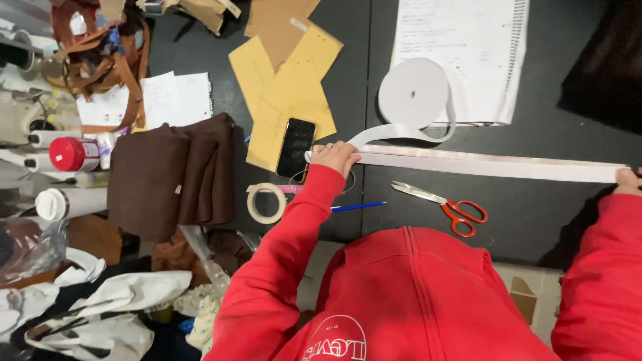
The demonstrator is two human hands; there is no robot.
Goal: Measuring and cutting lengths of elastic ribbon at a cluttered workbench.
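Table, dark, lies under both hands. Brown cloth, folded, sits well out past the left hand. White strip runs taut between the hands, its far end curling up to a roll beyond the left hand. Left hand presses flat on one strip end, fingers together; right hand pins the other end, grip mostly out of view. Phone lies just beside the left hand. Scissors, red-handled, lie between the hands, nearer the body. Tape ring sits by the left sleeve.

Dark worktable, cluttered left edge, even indoor light
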